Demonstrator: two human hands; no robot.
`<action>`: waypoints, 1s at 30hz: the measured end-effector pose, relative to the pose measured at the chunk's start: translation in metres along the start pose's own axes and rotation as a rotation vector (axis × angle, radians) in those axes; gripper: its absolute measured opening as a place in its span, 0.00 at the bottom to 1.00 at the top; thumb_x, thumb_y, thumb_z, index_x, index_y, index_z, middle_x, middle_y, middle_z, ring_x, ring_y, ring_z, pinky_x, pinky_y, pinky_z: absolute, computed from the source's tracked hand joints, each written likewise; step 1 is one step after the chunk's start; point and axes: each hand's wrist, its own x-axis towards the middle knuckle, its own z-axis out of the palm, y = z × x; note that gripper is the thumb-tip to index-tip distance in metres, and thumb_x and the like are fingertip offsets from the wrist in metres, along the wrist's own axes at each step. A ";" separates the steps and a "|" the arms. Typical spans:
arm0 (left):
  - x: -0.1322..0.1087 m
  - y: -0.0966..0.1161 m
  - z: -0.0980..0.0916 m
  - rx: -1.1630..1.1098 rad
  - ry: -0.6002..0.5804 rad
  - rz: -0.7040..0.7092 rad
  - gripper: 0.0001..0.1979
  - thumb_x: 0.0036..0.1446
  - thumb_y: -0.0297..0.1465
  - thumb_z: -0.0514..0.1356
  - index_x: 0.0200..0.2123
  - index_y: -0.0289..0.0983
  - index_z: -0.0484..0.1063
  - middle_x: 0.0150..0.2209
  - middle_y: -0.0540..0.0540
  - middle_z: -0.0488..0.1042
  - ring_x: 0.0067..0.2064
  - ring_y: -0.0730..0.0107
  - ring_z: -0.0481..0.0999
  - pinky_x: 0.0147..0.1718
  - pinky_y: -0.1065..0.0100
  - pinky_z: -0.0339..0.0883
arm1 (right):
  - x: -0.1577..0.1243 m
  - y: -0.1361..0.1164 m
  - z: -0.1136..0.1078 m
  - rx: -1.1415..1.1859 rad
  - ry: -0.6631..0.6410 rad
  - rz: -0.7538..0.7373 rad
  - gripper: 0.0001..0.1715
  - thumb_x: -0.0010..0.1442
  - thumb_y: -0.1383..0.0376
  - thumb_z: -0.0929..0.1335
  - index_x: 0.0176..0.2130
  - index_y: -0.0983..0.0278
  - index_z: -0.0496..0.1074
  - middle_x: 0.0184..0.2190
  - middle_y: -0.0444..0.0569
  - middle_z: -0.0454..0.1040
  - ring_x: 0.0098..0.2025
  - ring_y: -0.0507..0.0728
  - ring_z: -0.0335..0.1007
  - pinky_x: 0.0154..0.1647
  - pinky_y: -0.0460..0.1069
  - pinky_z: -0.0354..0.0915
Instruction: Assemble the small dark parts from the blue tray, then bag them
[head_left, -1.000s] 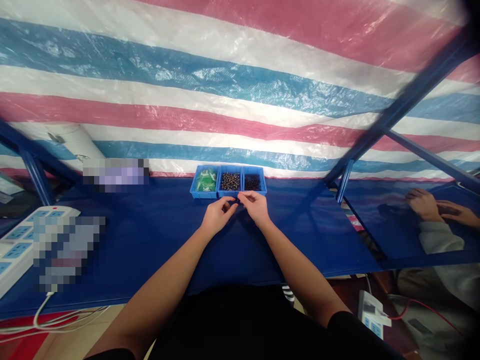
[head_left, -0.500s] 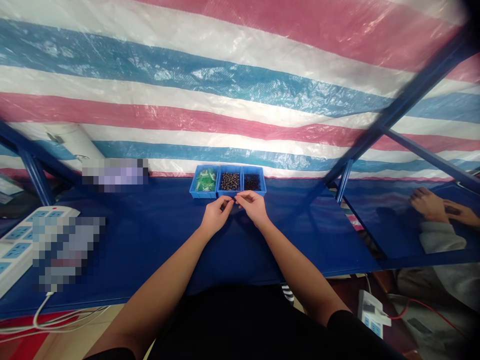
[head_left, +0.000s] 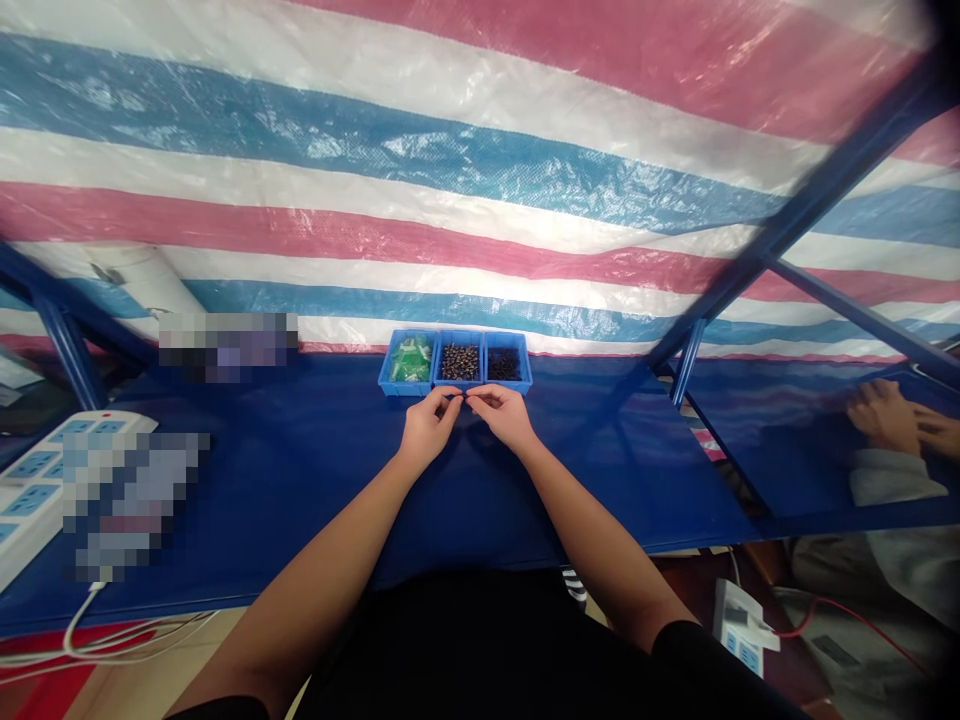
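My left hand (head_left: 425, 428) and my right hand (head_left: 506, 415) meet fingertip to fingertip on the blue table (head_left: 300, 480), just in front of three small blue bins. Both hands are pinched on a tiny dark part (head_left: 463, 399) between them, too small to name. The left bin (head_left: 409, 362) holds green and white pieces. The middle bin (head_left: 460, 362) holds small dark and brass-coloured pieces. The right bin (head_left: 505, 363) holds small black pieces.
A white power strip (head_left: 30, 480) with cables lies at the table's left edge. Blue metal frame bars (head_left: 757, 255) rise at right. Another person's hands (head_left: 892, 418) rest on the neighbouring table. A striped tarp (head_left: 450, 180) hangs behind. A second power strip (head_left: 739, 630) lies on the floor.
My hands stay pinched together in front of the bins with only slight finger movement. The other person's hands at right have shifted a little further right.
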 end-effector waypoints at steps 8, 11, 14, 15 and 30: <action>0.000 0.001 -0.002 0.028 -0.029 -0.010 0.14 0.62 0.42 0.54 0.39 0.39 0.73 0.23 0.53 0.70 0.24 0.74 0.68 0.27 0.72 0.61 | -0.001 -0.003 0.000 -0.022 0.011 -0.010 0.13 0.52 0.59 0.72 0.38 0.63 0.78 0.33 0.49 0.79 0.32 0.54 0.73 0.37 0.50 0.71; 0.000 0.002 -0.002 0.005 -0.038 -0.015 0.14 0.62 0.41 0.55 0.43 0.40 0.72 0.23 0.53 0.71 0.24 0.73 0.69 0.27 0.72 0.61 | -0.001 -0.003 0.000 -0.018 0.016 -0.003 0.13 0.52 0.59 0.72 0.38 0.63 0.78 0.32 0.49 0.78 0.31 0.54 0.73 0.36 0.50 0.71; 0.000 0.001 -0.001 -0.016 -0.042 -0.011 0.14 0.61 0.41 0.55 0.44 0.40 0.72 0.23 0.53 0.70 0.24 0.73 0.69 0.27 0.72 0.61 | -0.001 -0.003 0.000 0.004 0.007 0.006 0.13 0.53 0.59 0.71 0.37 0.63 0.78 0.31 0.48 0.78 0.30 0.54 0.73 0.35 0.49 0.70; 0.000 0.001 -0.001 -0.015 -0.044 -0.009 0.13 0.62 0.41 0.55 0.43 0.40 0.72 0.23 0.53 0.70 0.24 0.73 0.69 0.27 0.72 0.61 | -0.001 -0.003 0.000 0.007 0.005 0.010 0.13 0.53 0.59 0.71 0.37 0.63 0.78 0.31 0.48 0.78 0.30 0.54 0.73 0.35 0.49 0.70; 0.000 0.003 -0.001 -0.034 -0.023 -0.002 0.14 0.61 0.42 0.56 0.43 0.40 0.71 0.22 0.54 0.68 0.23 0.74 0.66 0.26 0.72 0.60 | -0.001 -0.006 0.000 0.019 0.006 0.020 0.14 0.52 0.58 0.72 0.37 0.63 0.77 0.30 0.48 0.77 0.29 0.54 0.73 0.34 0.49 0.70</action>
